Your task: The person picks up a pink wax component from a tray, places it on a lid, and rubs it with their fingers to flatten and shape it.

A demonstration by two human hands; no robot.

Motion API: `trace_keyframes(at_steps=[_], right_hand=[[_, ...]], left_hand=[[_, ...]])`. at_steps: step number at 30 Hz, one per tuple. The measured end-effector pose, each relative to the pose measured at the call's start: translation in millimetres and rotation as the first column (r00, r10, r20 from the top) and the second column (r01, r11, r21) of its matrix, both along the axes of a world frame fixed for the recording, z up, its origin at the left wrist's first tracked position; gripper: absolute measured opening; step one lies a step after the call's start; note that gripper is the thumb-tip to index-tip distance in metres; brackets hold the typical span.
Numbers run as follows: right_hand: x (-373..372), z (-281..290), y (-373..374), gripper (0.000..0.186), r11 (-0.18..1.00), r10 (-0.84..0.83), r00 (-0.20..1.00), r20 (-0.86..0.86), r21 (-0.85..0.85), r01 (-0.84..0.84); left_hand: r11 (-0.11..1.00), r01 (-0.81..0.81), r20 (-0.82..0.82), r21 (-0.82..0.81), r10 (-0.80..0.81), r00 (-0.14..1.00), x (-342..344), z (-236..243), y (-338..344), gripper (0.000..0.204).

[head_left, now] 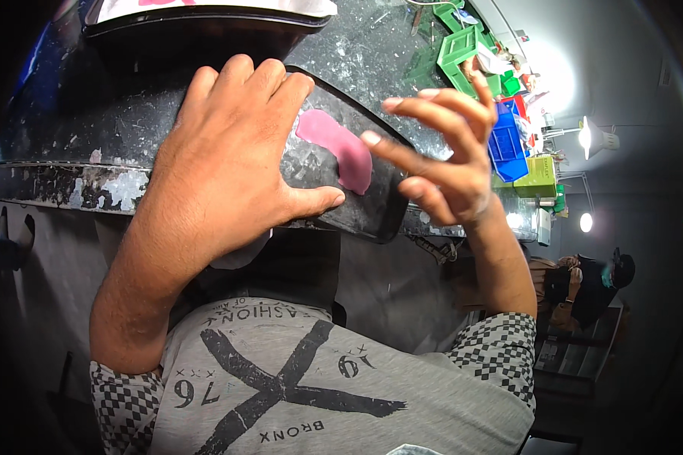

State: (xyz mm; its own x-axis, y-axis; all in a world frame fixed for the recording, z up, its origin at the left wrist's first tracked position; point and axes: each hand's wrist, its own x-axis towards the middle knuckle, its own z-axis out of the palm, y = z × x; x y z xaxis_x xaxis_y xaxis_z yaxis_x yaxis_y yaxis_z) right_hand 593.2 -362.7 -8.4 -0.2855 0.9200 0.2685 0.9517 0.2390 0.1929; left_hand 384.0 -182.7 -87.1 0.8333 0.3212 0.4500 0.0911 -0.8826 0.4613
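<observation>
A shallow black tray [391, 220] with rounded corners lies near the front edge of the dark bench, its grey inner surface smudged. On it rests a curved, flat strip of smooth pink soft material [347, 149]. My left hand [231, 152] spans the tray's left part, fingers bent at the far rim and thumb stretched over the surface near the strip; it appears to grip the tray, though the fingertips are partly hidden. My right hand [451, 155] hovers over the right part with fingers spread. Its index fingertip is close to the strip; contact is unclear.
A black tray with a white lining [212, 19] stands at the far left. Green bins [463, 49], a blue bin [508, 144] and a yellow-green box [536, 178] line the right side. Lamps [596, 139] shine beyond; a person [596, 284] is in the background.
</observation>
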Motion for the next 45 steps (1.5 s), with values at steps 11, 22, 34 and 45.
trace_keyframes(at_steps=[11, 22, 34, 45], right_hand=[[-9.5, -26.4, -19.2, 0.043, 0.995, 0.042, 0.999, -0.012, -0.094, -0.043], [-10.9, -6.5, -14.1, 0.038, 1.000, 0.023, 0.997, -0.076, 0.005, -0.023], [-4.2, -12.0, -10.1, 0.040, 0.998, 0.001, 0.993, -0.120, -0.060, -0.008], [-13.6, -18.0, 18.9, 0.043, 0.997, 0.062, 0.996, -0.062, -0.037, -0.065]], left_hand=[[1.000, 0.006, 0.025, -0.012, -0.006, 1.000, 3.7, 1.6, -2.8, 0.092], [1.000, 0.005, 0.016, 0.002, -0.005, 1.000, 2.4, 1.1, -0.9, 0.094], [1.000, 0.013, 0.006, 0.008, -0.013, 1.000, 2.2, 1.2, -1.2, 0.092], [1.000, 0.020, 0.003, 0.005, -0.020, 1.000, 1.5, 1.9, -1.1, 0.089]])
